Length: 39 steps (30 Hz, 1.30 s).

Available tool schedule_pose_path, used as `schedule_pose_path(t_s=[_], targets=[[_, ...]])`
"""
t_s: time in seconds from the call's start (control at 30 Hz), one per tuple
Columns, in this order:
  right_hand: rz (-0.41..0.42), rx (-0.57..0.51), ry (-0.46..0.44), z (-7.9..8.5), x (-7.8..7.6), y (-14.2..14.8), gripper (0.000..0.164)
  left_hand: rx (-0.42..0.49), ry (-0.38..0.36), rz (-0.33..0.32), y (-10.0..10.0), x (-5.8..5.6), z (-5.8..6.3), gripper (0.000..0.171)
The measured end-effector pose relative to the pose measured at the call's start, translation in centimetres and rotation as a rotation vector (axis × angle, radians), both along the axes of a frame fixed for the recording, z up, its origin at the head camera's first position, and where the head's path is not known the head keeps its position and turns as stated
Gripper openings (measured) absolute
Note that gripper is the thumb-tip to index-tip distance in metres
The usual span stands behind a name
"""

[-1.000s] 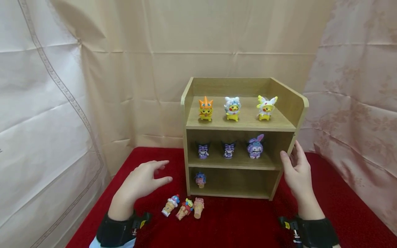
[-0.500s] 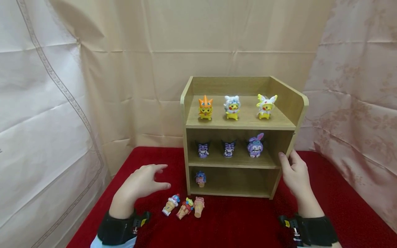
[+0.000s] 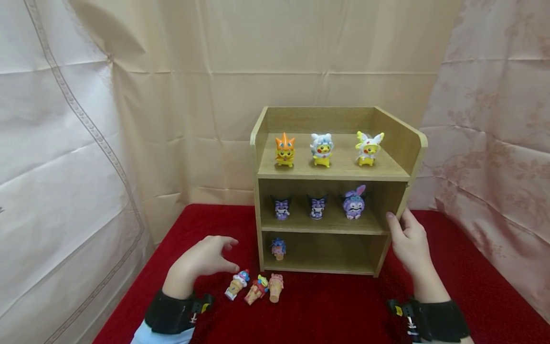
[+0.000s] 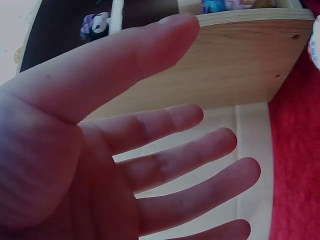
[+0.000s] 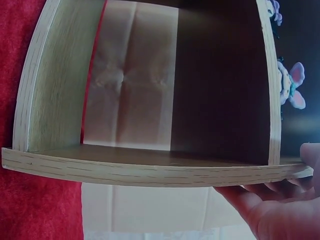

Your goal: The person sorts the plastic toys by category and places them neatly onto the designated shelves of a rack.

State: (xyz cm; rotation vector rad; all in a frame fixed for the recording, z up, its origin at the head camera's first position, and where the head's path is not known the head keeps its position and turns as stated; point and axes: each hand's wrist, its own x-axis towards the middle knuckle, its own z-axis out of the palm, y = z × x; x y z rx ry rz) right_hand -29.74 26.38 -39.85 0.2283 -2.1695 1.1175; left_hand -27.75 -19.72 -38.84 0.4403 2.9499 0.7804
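Observation:
My left hand (image 3: 204, 258) hovers palm down beside the shelf, fingers spread and slightly bent, holding nothing. Its thumb tip is right by an ice-cream-cone figurine (image 3: 237, 284) with a blue and red top. Beside that lie a red and yellow cone figurine (image 3: 257, 290) and a pink cone figurine (image 3: 276, 288) on the red cloth. My right hand (image 3: 411, 241) grips the right side panel of the wooden shelf (image 3: 335, 177), thumb at the front edge and fingers behind. One blue-topped cone figurine (image 3: 278, 249) stands at the left of the bottom shelf.
On the top shelf stand three yellow figurines, the middle one a white-hooded figurine (image 3: 322, 150). Three purple figurines occupy the middle shelf, including a long-eared figurine (image 3: 354, 204). Red cloth (image 3: 326, 310) covers the table, and curtains (image 3: 223, 95) hang behind and at both sides.
My left hand has lowered toward the cone figurines on the cloth. My right hand has slid slightly down the side panel and closed on it.

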Motion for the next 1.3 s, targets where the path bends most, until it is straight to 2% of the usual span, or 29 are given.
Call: schedule_pose_path(t_s=[0.37, 0.67, 1.03, 1.3], targets=[[-0.005, 0.025, -0.001, 0.1, 0.0, 0.1, 0.032, -0.039, -0.061, -0.054, 0.2, -0.9, -1.4, 0.047], [-0.012, 0.033, -0.006, 0.0, 0.1, 0.2, 0.034, -0.057, -0.119, -0.106, 0.9, -1.2, -2.5, 0.049], [-0.008, 0.028, 0.0, -0.4, 0.0, 0.4, 0.032, -0.074, -0.194, -0.102, 1.9, -1.5, -3.6, 0.046], [0.004, 0.023, 0.01, -0.3, -0.2, 0.2, 0.031, -0.095, -0.202, -0.102, 2.0, -1.7, -4.4, 0.043]])
